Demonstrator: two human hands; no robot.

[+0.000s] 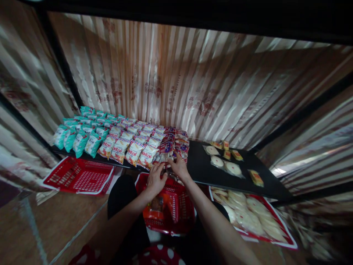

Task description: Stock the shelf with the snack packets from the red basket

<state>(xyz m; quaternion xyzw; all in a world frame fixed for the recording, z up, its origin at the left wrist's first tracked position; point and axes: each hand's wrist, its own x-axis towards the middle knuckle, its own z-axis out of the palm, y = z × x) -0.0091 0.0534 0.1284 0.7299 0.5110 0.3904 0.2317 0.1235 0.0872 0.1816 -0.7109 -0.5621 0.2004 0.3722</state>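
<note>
Both hands are together at the front edge of the black shelf [200, 165], by two columns of purple-and-red snack packets [167, 146]. My right hand [179, 168] is closed at the front packet, thumb and fingers against its lower end. Beside it, my left hand [156, 179] curls its fingers at the same packet's near edge; the fingertips are partly hidden. Left of the purple columns stand rows of white-and-orange snack packets [134, 151]. Below my hands, between my knees, sits a red plastic basket [187, 206] containing an orange packet [156, 206].
Teal snack packets [80, 142] fill the shelf's left end. Round white packaged cakes [217, 161] and small yellow packets [256, 178] lie on the right. Another red basket [91, 176] stands lower left; a basket of flat pale packages [256, 217] stands lower right. A striped curtain [171, 73] hangs behind.
</note>
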